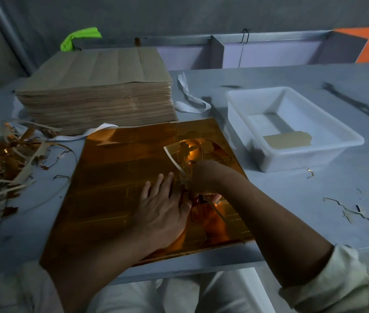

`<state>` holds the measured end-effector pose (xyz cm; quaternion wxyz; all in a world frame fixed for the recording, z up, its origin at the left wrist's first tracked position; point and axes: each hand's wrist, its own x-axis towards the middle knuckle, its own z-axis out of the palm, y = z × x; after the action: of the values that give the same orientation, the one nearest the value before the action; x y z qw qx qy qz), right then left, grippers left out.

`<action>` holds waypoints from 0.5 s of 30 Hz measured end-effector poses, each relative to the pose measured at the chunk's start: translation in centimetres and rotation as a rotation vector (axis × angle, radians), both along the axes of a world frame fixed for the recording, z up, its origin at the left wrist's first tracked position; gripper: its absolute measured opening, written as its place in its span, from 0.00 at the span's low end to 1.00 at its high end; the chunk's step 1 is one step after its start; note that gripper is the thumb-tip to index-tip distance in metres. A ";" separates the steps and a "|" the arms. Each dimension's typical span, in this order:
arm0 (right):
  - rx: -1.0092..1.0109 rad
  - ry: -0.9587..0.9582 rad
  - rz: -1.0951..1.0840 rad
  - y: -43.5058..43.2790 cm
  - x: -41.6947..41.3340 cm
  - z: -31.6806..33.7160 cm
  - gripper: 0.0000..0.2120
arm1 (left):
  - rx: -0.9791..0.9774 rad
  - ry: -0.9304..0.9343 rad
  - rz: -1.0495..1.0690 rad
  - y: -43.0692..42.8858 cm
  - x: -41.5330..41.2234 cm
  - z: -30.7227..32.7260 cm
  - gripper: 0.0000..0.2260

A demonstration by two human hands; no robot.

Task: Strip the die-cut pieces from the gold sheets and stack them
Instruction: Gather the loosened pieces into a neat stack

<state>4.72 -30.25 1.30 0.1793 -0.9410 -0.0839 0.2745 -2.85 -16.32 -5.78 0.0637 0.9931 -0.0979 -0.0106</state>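
The gold sheet [115, 177] lies flat on the grey table [292, 199] right in front of the person, and both hands are on its right half. The left hand [163, 208] rests palm down with straight, spread fingers, pressing the sheet to the table. Just beside it, almost touching, the right hand [203, 177] is curled tight around a lifted flap [208, 150] of the die-cut card, which arches up and away from the sheet with its pale underside edge showing; the right forearm covers the near-right part of the sheet, a rolled pale sleeve [337, 279] at its elbow. Beyond the sheet's far-left corner stands a tall stack of brown-backed sheets [95, 86] with a white band [190, 102] trailing beside it. To the right sits a white tray [242, 123] holding a single beige cut piece [287, 139] (plain side up). A tangled heap of scrap strips [2, 163] spreads at the left edge, while thin offcuts [359, 213] lie scattered far right. Farther back — past the table — a bright green scrap [79, 37] and an orange panel [368, 41] show against the grey wall
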 end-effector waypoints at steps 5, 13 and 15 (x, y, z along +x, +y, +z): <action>-0.016 -0.022 0.046 0.3 -0.5 0.2 0.05 | 0.009 -0.004 0.001 0.0 -0.1 -0.1 0.28; 0.004 -0.005 0.085 -0.5 -0.9 0.9 0.10 | 0.015 -0.022 -0.005 0.0 0.0 -0.1 0.29; 0.045 -0.017 0.049 -0.8 -0.7 1.5 0.09 | 0.019 -0.009 -0.008 0.1 0.0 0.0 0.34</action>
<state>4.06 -31.07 2.84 0.1927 -0.9367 -0.1147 0.2688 -2.88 -16.24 -5.77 0.0536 0.9933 -0.1019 -0.0075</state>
